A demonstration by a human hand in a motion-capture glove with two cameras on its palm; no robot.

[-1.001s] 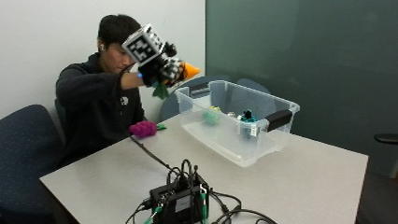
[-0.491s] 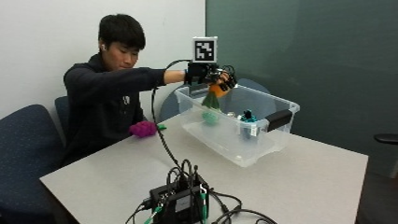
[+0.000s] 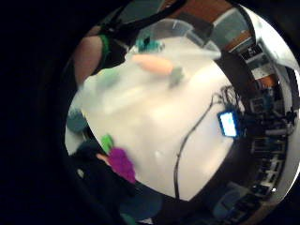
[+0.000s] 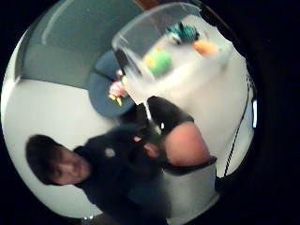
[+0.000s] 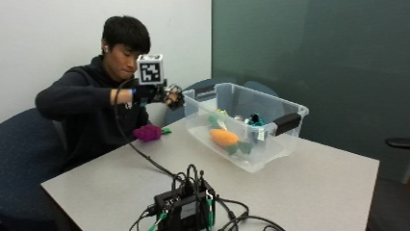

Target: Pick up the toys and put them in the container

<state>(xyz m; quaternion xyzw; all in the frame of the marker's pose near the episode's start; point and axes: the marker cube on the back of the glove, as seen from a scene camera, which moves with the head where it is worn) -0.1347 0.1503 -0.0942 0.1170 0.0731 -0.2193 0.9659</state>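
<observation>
In the outside view the orange carrot toy [image 5: 224, 137] lies inside the clear plastic container [image 5: 291, 109], beside a green toy [image 5: 213, 119] and a teal toy [image 5: 255, 119]. My gloved right hand [image 5: 160, 94] hovers just outside the container's left end, above the table, holding nothing, its fingers relaxed. A purple toy [image 5: 147, 133] with a green tip rests on the table below the hand. The palm views look down on the container [image 4: 136, 35] with the carrot [image 3: 152, 64], the green toy [image 4: 159, 61] and the teal toy [image 4: 183, 32], and on the purple toy [image 3: 122, 164].
A black electronics box [image 5: 185, 204] with tangled cables sits at the table's near edge, and one cable runs from it up to the hand. Blue chairs [image 5: 19, 159] stand around the table. A small pink toy [image 4: 116, 89] lies on the chair behind the container.
The hand carried the carrot from in front of the person to over the container and let it go. The carrot now lies inside, and the hand has drawn back left.
</observation>
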